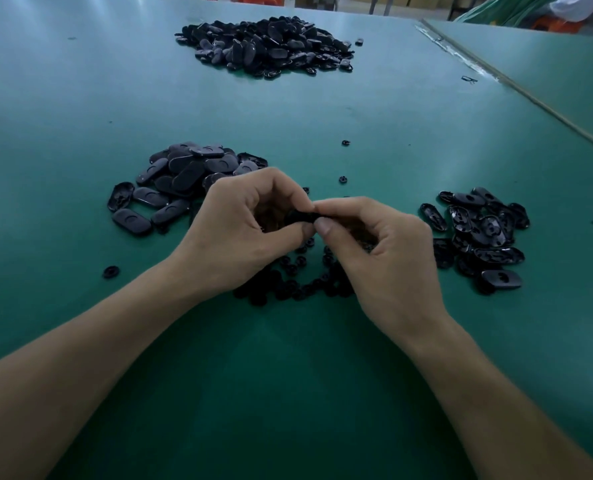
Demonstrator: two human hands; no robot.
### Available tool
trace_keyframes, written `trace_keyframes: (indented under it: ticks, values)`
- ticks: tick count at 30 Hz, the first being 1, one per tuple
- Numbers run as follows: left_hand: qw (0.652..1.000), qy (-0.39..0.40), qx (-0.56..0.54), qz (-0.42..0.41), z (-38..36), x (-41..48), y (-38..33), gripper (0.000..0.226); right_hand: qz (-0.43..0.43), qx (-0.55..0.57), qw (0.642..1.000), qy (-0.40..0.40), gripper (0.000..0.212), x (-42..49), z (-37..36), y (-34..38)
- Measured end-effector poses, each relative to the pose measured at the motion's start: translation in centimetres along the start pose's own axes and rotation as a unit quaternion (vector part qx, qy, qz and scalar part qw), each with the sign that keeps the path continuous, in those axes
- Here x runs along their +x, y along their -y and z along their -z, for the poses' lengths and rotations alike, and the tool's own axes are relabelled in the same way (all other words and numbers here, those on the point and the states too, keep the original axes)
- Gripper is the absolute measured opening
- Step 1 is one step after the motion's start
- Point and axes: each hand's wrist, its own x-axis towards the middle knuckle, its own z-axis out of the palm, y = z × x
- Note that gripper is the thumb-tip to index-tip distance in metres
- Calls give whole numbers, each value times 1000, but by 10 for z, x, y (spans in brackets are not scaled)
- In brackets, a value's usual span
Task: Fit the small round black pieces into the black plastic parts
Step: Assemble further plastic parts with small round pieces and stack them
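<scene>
Pinching one black part (298, 216) between left hand (239, 230) and right hand (385, 251) above the round pieces (288, 282) heaped on the tabletop (288, 375), seemingly mid-fit; next, pressing firmly until seated.

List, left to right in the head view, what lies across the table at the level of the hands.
In order: left pile of oval black parts → left hand → black part pinched between both hands → right hand → right pile of black parts.
</scene>
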Motion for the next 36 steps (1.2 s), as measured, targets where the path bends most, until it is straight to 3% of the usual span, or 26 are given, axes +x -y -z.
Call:
trace_keyframes:
  ticks: [12,36]
  values:
    - [1000,-13,-16,23,3,1,5,25,-29,85,996,22,19,2,2,-4]
    - [999,-2,-23,30,4,1,3,23,-39,94,994,38,23,3,5,-5]
